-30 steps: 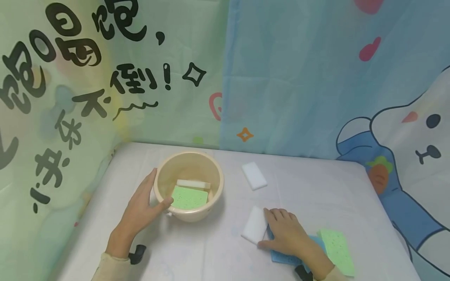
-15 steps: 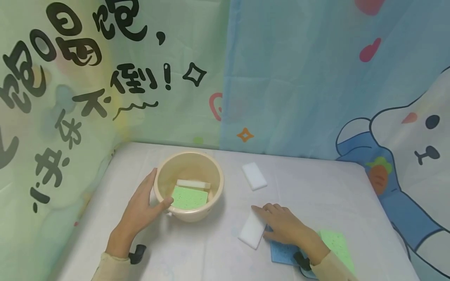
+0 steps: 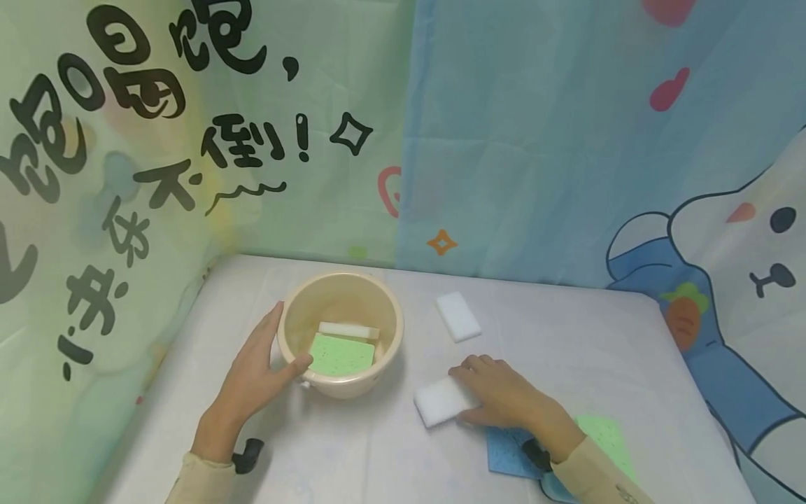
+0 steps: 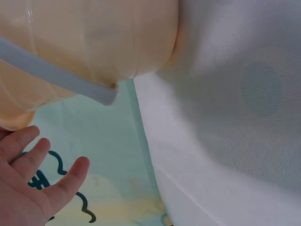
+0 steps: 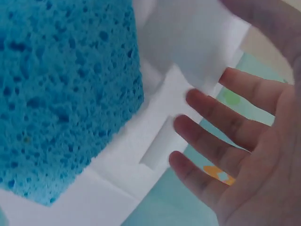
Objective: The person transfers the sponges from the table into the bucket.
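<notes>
A cream bucket (image 3: pixel 343 388) stands left of the middle of the table. My left hand (image 3: pixel 252 371) holds its near-left rim, thumb over the edge and fingers along the outside. In the left wrist view the other fingers (image 4: pixel 66 183) spread loosely beside the bucket wall. Inside lie a green sponge (image 3: pixel 340 355) and a white block (image 3: pixel 349 330). My right hand (image 3: pixel 504 395) grips a white sponge block (image 3: pixel 441 401) by its right end, between thumb and fingers. In the right wrist view this block (image 5: pixel 188 42) is partly cut off near the fingertips.
A blue sponge (image 3: pixel 510 455) lies under the right wrist, with a green sponge (image 3: pixel 604 434) farther right, partly behind the forearm. Another white block (image 3: pixel 458 317) lies toward the back of the table. Printed cloths (image 3: pixel 516 140) hang behind and at left.
My right hand has shifted slightly left and away from me. The white block has turned and moved off the blue sponge's side with it. The left hand and bucket have stayed put.
</notes>
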Motion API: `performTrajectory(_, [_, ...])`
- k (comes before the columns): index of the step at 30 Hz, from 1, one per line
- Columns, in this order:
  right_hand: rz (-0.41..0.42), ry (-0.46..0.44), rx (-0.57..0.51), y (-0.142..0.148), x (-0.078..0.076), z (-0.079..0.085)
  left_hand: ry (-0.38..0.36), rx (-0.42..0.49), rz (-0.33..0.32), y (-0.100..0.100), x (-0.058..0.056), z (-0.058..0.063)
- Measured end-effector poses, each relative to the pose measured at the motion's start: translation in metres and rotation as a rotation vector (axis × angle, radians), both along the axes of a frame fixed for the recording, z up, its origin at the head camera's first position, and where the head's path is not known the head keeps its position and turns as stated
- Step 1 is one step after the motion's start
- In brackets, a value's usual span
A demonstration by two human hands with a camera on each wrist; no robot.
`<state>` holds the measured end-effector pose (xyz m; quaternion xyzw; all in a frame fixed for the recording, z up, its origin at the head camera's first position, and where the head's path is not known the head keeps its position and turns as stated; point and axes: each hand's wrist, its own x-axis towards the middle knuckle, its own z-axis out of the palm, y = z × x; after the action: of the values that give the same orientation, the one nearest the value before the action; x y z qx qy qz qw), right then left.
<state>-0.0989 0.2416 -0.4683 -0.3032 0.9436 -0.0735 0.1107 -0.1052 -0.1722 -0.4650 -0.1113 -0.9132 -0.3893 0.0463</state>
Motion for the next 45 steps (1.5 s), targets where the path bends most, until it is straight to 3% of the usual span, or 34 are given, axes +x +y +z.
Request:
performTrajectory(10, [-0.004,0.186,-0.007,0.001,-0.006,0.022,-0.004,-0.007,0.002,-0.001,0.0,0.0])
performTrajectory(16, [-0.031,0.247,-0.008,-0.001,-0.015,0.053,0.005,-0.01,0.004,-0.001,-0.001,-0.001])
performTrajectory(22, [-0.009,0.317,-0.035,-0.007,-0.026,0.088,0.002,-0.003,0.001,-0.001,-0.001,0.0])
performTrajectory(27, [0.004,0.344,-0.044,-0.021,-0.036,0.109,-0.004,0.001,0.0,-0.001,0.0,0.001])
performTrajectory(45, [0.082,0.318,0.014,-0.104,-0.065,0.125,-0.014,-0.008,-0.002,0.001,0.001,0.004])
